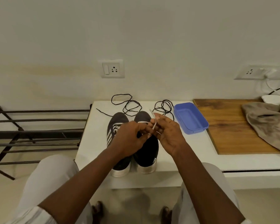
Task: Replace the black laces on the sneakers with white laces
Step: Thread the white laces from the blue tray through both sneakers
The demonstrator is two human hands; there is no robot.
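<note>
White lace is pinched in both hands above the right sneaker: right hand clamped on the free end, left hand closed on the lower run. One bar crosses the toe eyelets. Advise keeping the lace flat, ends even. Black laces lie beyond the hands on the worktop; blue tray right.

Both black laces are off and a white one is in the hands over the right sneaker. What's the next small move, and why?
Probably thread the white lace tip into the next eyelet of the right sneaker: one white bar already crosses its toe end, and both hands pinch the lace above it.
</note>
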